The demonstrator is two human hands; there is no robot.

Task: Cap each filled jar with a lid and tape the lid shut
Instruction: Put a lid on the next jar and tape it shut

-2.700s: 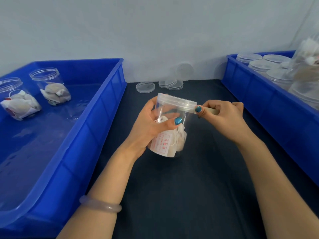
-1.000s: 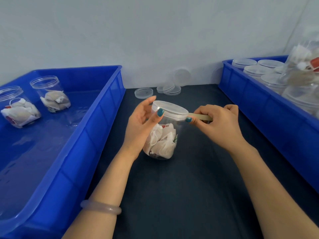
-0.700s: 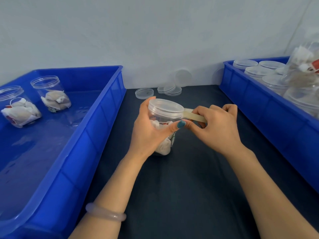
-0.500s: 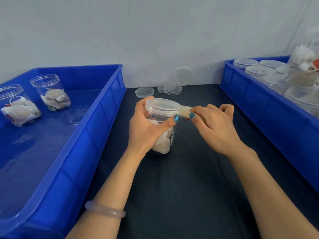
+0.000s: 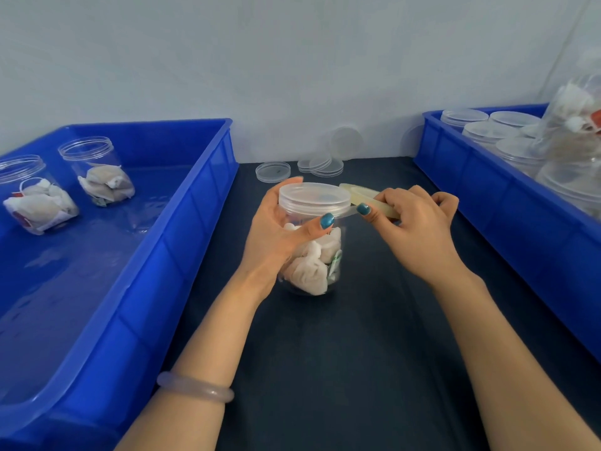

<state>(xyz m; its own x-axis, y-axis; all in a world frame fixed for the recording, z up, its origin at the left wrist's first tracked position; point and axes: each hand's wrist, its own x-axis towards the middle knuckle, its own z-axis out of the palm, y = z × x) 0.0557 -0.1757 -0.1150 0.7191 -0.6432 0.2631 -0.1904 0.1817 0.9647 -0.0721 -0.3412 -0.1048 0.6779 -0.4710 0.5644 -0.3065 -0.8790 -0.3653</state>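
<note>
My left hand (image 5: 279, 236) fingers clamp the light, slick jar (image 5: 312, 242) below its lid (image 5: 313, 198); right hand (image 5: 413, 229) fingers pinch the tape roll (image 5: 367, 198).

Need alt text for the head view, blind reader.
A left hand steadies a lidded jar of white sachets on a dark table while the right hand runs tape along the lid edge. Blue bins flank it: the left bin holds two open jars.

Plain pale wall (image 5: 292, 60) across the far side, evenly lit; a dark tabletop (image 5: 341, 353) runs from near edge to the wall's foot.
</note>
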